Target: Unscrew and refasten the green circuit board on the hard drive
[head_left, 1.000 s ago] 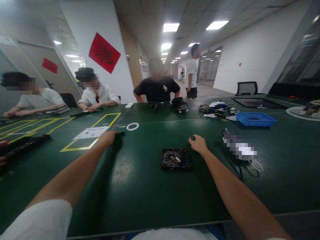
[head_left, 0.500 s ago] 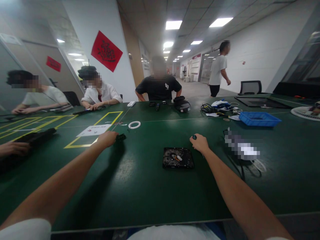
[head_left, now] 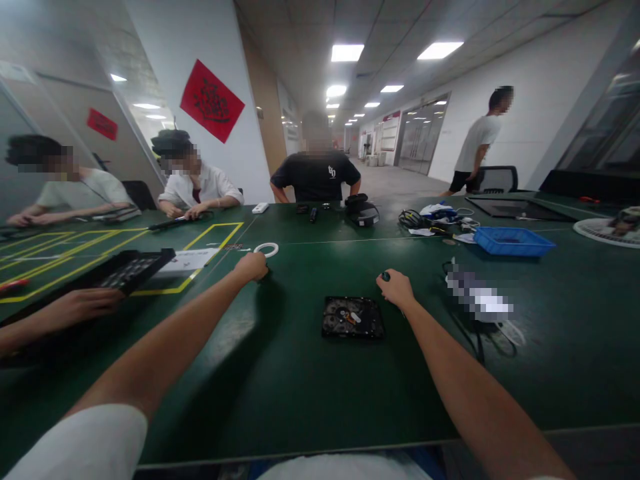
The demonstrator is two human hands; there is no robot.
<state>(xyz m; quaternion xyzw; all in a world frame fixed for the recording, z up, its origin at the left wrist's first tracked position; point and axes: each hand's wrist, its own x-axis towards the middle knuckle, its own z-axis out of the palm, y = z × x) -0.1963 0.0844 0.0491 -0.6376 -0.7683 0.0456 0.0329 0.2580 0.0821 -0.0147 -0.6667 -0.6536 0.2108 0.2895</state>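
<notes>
An opened black hard drive [head_left: 353, 317] lies flat on the green table [head_left: 300, 387] in front of me. My right hand [head_left: 397, 288] rests just right of and beyond it, closed round a screwdriver [head_left: 385, 275] whose dark handle end sticks out above the fingers. My left hand [head_left: 253, 265] is stretched out to the left of the drive in a fist, just short of a white ring [head_left: 266, 249]. What the fist holds, if anything, is hidden.
A co-worker's hand [head_left: 80, 307] at the left holds a black keyboard-like tray [head_left: 127, 267] over yellow tape lines, by a paper sheet [head_left: 187, 260]. A blue tray [head_left: 513, 240], cables [head_left: 480, 333] and tools lie right. People sit across the table; one walks behind.
My left hand has moved right, from beside a small black object to near the white ring; that object no longer shows. The co-worker's black tray came into view. My right hand stayed put.
</notes>
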